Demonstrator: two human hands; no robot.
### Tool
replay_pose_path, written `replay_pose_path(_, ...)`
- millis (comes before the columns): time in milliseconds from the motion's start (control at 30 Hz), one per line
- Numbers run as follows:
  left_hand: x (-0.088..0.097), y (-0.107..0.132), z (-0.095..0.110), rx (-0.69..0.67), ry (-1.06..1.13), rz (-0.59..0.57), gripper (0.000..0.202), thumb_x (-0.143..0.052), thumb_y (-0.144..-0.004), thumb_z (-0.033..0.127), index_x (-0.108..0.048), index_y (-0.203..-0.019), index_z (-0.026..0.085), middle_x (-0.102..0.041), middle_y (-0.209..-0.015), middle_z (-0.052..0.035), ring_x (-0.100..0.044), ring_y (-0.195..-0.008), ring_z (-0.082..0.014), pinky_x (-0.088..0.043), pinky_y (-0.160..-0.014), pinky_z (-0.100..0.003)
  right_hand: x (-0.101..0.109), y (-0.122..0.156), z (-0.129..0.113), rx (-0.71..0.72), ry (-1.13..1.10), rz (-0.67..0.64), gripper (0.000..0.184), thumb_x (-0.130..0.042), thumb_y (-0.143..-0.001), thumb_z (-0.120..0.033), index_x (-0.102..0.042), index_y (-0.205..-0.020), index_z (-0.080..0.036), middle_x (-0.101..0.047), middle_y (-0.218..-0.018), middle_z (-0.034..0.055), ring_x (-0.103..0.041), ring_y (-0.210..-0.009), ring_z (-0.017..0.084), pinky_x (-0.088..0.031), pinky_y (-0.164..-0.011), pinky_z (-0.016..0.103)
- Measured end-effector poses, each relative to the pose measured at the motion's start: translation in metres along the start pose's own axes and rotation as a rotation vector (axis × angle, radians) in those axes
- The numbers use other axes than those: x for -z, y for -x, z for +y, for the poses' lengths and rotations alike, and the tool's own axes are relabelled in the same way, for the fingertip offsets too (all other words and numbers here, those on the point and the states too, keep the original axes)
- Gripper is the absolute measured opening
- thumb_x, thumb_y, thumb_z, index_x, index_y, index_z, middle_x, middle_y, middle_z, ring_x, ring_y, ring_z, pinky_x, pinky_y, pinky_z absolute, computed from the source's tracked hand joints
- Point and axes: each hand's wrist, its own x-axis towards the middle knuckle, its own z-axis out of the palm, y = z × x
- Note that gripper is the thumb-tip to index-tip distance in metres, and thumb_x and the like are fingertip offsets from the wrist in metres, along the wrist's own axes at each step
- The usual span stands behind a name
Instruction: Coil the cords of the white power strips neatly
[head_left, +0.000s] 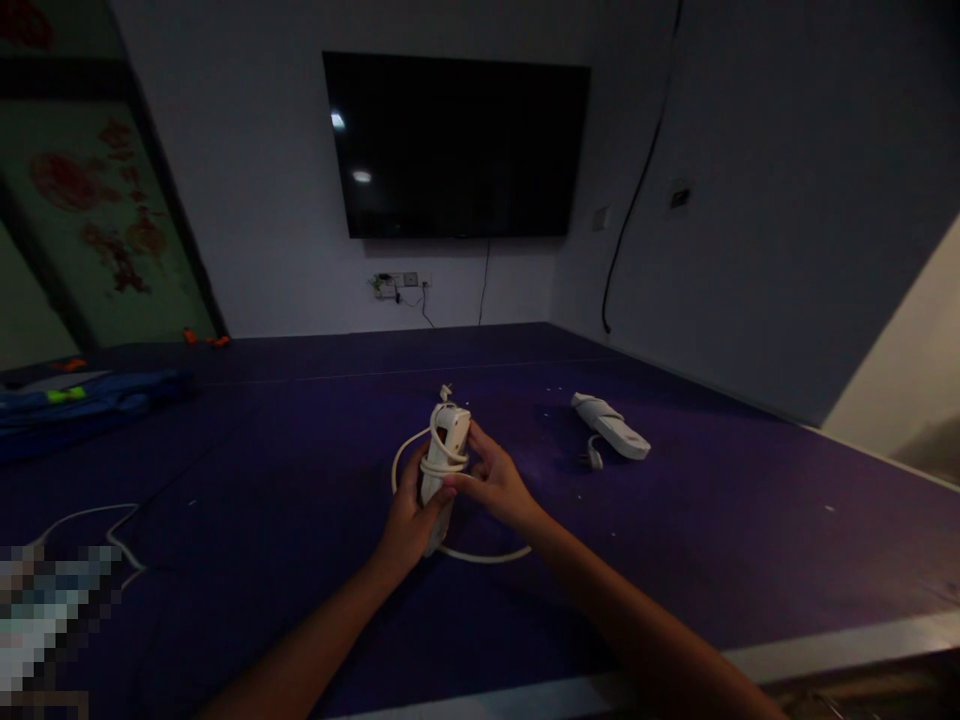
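Observation:
A white power strip [444,450] stands on end above the dark purple floor mat [675,520], with its own white cord [480,553] wound round its middle and looping loose on the mat beneath. My left hand [409,520] is closed round the lower part of the strip. My right hand [495,480] pinches the cord against the strip's right side. The plug [446,392] sticks up at the top.
A second white power strip [611,427], cord wrapped round it, lies on the mat to the right. A dark wall-mounted screen [457,145] hangs ahead, wall sockets [397,283] below it. Blue fabric [82,405] lies far left, another white cable [97,520] near left.

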Motion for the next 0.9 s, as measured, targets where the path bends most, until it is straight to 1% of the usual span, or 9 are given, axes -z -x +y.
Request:
replay_pose_path(67, -0.001, 0.001, 0.003, 0.022, 0.029, 0.025, 0.061, -0.067, -0.071, 0.036, -0.046, -0.128, 0.025, -0.049, -0.133, -0.0063, -0.041, -0.124, -0.0245, -0.028, -0.104, -0.035, 0.001, -0.001, 0.0, 0.01, -0.006, -0.012, 0.083, -0.074, -0.063, -0.027, -0.036, -0.136, -0.025, -0.048, -0.132, 0.0085, -0.052, -0.063, 0.006, -0.036, -0.043, 0.014)
replay_pose_path(133, -0.002, 0.002, 0.008, 0.052, 0.067, 0.054, 0.058, -0.068, -0.071, 0.033, -0.049, -0.125, 0.025, -0.051, -0.131, -0.0056, -0.042, -0.124, -0.0236, -0.028, -0.104, -0.032, 0.003, -0.001, 0.001, 0.0, -0.008, -0.03, 0.083, -0.073, -0.065, -0.028, -0.034, -0.138, -0.028, -0.046, -0.134, 0.0076, -0.051, -0.062, 0.007, -0.035, -0.043, 0.014)
replay_pose_path(233, -0.004, 0.003, 0.015, 0.082, 0.144, 0.093, 0.053, -0.071, -0.068, 0.029, -0.055, -0.119, 0.025, -0.056, -0.126, -0.0047, -0.044, -0.122, -0.0226, -0.03, -0.102, -0.03, 0.006, -0.001, 0.001, -0.032, 0.008, -0.06, 0.082, -0.072, -0.066, -0.03, -0.033, -0.138, -0.032, -0.044, -0.136, 0.0073, -0.043, -0.051, 0.002, -0.027, -0.038, 0.014)
replay_pose_path(333, -0.004, 0.002, 0.016, 0.08, 0.216, 0.135, 0.047, -0.072, -0.067, 0.026, -0.059, -0.112, 0.024, -0.059, -0.12, -0.0044, -0.048, -0.118, -0.0217, -0.032, -0.099, -0.028, 0.01, -0.002, 0.0, -0.051, 0.042, -0.053, 0.08, -0.072, -0.066, -0.031, -0.035, -0.137, -0.03, -0.046, -0.135, 0.0099, -0.033, -0.045, 0.0, -0.023, -0.036, 0.014)
replay_pose_path(467, -0.002, -0.002, 0.013, 0.119, 0.276, 0.179, 0.043, -0.07, -0.069, 0.031, -0.059, -0.111, 0.024, -0.063, -0.114, -0.0044, -0.053, -0.112, -0.0206, -0.039, -0.092, -0.027, 0.014, -0.004, -0.001, -0.121, 0.179, 0.038, 0.08, -0.074, -0.062, -0.033, -0.041, -0.135, -0.023, -0.062, -0.112, 0.0109, -0.027, -0.042, 0.0, -0.023, -0.036, 0.015)
replay_pose_path(533, -0.001, -0.004, 0.011, 0.155, 0.314, 0.183, 0.045, -0.069, -0.07, 0.034, -0.057, -0.112, 0.025, -0.063, -0.112, -0.0042, -0.056, -0.108, -0.0205, -0.042, -0.088, -0.027, 0.016, -0.005, -0.001, -0.134, 0.224, 0.077, 0.078, -0.075, -0.06, -0.034, -0.046, -0.131, -0.019, -0.066, -0.101, 0.01, -0.027, -0.042, 0.0, -0.022, -0.037, 0.015)
replay_pose_path(700, -0.001, -0.005, 0.01, 0.213, 0.361, 0.154, 0.048, -0.071, -0.066, 0.04, -0.059, -0.109, 0.023, -0.063, -0.113, -0.0055, -0.057, -0.105, -0.0223, -0.046, -0.081, -0.027, 0.016, -0.005, 0.0, -0.099, 0.235, 0.147, 0.067, -0.076, -0.059, -0.036, -0.057, -0.121, -0.016, -0.067, -0.092, 0.0079, -0.029, -0.042, 0.001, -0.022, -0.036, 0.016)
replay_pose_path(800, -0.004, -0.002, 0.015, 0.261, 0.399, 0.139, 0.048, -0.071, -0.064, 0.044, -0.061, -0.106, 0.021, -0.068, -0.1, -0.0056, -0.062, -0.092, -0.0222, -0.047, -0.073, -0.028, 0.016, -0.006, 0.001, -0.068, 0.207, 0.159, 0.064, -0.077, -0.059, -0.035, -0.059, -0.118, -0.018, -0.068, -0.094, 0.0073, -0.033, -0.042, 0.002, -0.024, -0.036, 0.016)
replay_pose_path(900, -0.008, 0.002, 0.022, 0.305, 0.456, 0.129, 0.049, -0.071, -0.063, 0.047, -0.062, -0.103, 0.02, -0.07, -0.086, -0.0042, -0.064, -0.075, -0.0198, -0.047, -0.065, -0.027, 0.014, -0.008, 0.003, -0.044, 0.108, 0.098, 0.06, -0.077, -0.06, -0.035, -0.061, -0.115, -0.019, -0.067, -0.101, 0.0075, -0.049, -0.052, 0.007, -0.038, -0.043, 0.018)
